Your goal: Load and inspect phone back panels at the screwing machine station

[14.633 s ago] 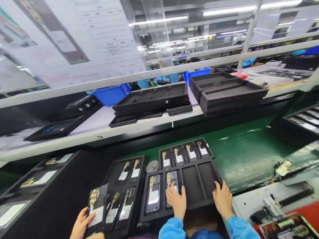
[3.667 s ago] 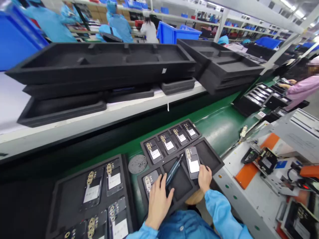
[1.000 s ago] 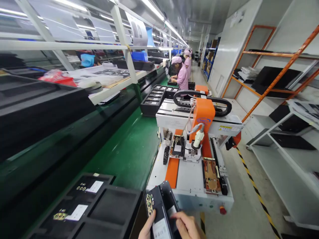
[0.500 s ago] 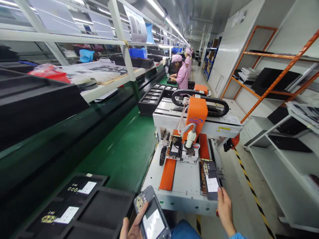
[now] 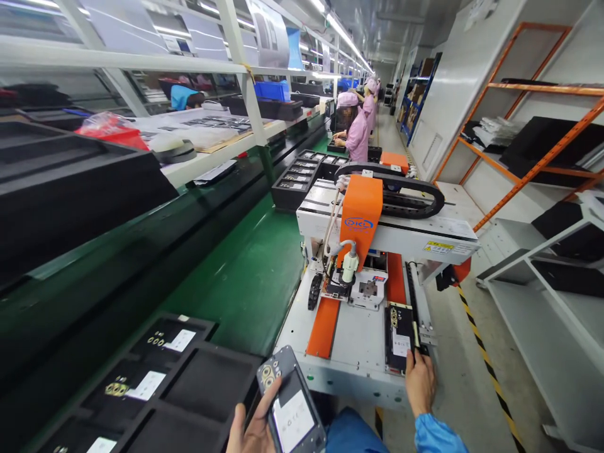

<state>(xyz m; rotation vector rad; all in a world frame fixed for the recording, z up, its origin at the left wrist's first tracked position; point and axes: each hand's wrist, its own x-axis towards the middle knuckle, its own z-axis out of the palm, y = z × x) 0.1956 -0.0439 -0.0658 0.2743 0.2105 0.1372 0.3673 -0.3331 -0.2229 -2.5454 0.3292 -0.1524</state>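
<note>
My left hand (image 5: pixel 257 421) grips an open-backed phone (image 5: pixel 293 402) with gold camera rings and a white label, its fingers across the edge by the rings. A second phone (image 5: pixel 401 336) of the same kind lies in the right-hand fixture of an orange and white screw-driving machine (image 5: pixel 361 220). My right hand (image 5: pixel 421 377) is closed at the lower right edge of that fixture, its fingertips touching near the phone's corner; what the fingers grip is hidden. The machine's screwdriver head (image 5: pixel 350 267) stands over the left-hand fixture (image 5: pixel 334 289), partly covering the phone there.
A black foam tray (image 5: pixel 189 384) with phones in some slots sits at lower left on the green conveyor (image 5: pixel 236 264). Further along stand another filled tray (image 5: pixel 295 201) and people in pink (image 5: pixel 358 135). Orange racks (image 5: pixel 533 163) line the right.
The phone under my right hand now lies flat in the fixture, and the hand has curled in at its edge. The screwdriver head has moved left over the left fixture. The view has shifted slightly.
</note>
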